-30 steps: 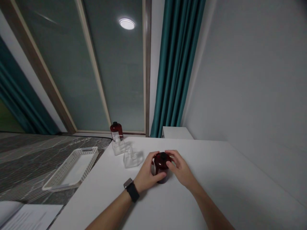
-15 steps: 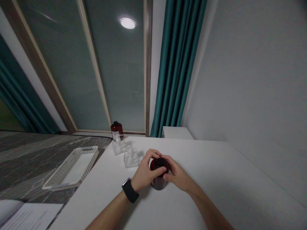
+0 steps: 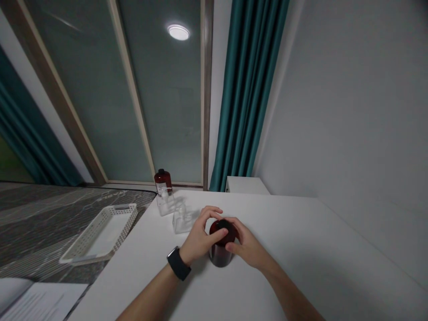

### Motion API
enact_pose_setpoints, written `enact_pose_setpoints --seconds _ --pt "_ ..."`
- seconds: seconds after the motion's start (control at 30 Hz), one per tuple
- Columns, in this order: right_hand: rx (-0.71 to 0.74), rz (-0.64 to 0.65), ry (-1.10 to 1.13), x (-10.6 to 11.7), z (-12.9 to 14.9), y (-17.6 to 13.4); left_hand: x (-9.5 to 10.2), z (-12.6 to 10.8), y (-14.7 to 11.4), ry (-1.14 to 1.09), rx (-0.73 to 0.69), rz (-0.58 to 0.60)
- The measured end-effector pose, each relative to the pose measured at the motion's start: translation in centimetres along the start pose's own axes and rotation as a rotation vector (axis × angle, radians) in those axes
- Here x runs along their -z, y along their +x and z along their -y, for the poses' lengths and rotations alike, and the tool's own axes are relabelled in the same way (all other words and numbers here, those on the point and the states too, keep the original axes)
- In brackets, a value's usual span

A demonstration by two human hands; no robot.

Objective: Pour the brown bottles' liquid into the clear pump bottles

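Note:
A dark red-brown bottle (image 3: 220, 256) with a black cap (image 3: 223, 224) stands upright on the white table in front of me. From the left, my left hand (image 3: 203, 234) reaches over it with the thumb and a curled finger closed about the cap; its other fingers arch above the far side. My right hand (image 3: 245, 243) wraps the bottle's right shoulder, thumb on the near side and fingertips behind. Beyond my left hand are two clear containers, a nearer one (image 3: 180, 223) and a farther one (image 3: 165, 207). A similar red-brown bottle (image 3: 163, 179) with a black top stands behind them.
The white table (image 3: 267, 285) meets the wall at right. Left of it, on a dark grey patterned surface (image 3: 47, 214), are a white perforated basket (image 3: 78, 249) and an open book (image 3: 50, 301). Behind stand a white cabinet (image 3: 247, 185), a teal curtain (image 3: 247, 98) and glass panels.
My left hand has shifted slightly left and toward me, its thumb moving back along the cap. The bottle tilts or shifts very slightly; my right hand stays around it.

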State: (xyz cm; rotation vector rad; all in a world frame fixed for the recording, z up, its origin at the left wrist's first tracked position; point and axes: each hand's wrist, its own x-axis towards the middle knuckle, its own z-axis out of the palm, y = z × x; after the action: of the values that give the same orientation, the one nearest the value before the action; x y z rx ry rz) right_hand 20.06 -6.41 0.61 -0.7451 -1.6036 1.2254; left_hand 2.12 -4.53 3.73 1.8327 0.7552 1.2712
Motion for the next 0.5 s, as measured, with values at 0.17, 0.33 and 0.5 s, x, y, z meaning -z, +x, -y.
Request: enact_pose_setpoints --seconds 0.17,0.33,0.5 --pt "-0.001 0.003 -0.009 -0.12 -0.01 -0.15 0.12 0.26 0.00 -0.041 0.009 0.025" --pt "-0.011 0.016 0.006 0.05 0.09 -0.17 0.54 0.79 0.01 -0.095 -0.037 0.078" --pt "-0.013 -0.009 0.005 -0.01 -0.07 -0.17 -0.02 -0.10 -0.42 0.005 -0.058 0.036"
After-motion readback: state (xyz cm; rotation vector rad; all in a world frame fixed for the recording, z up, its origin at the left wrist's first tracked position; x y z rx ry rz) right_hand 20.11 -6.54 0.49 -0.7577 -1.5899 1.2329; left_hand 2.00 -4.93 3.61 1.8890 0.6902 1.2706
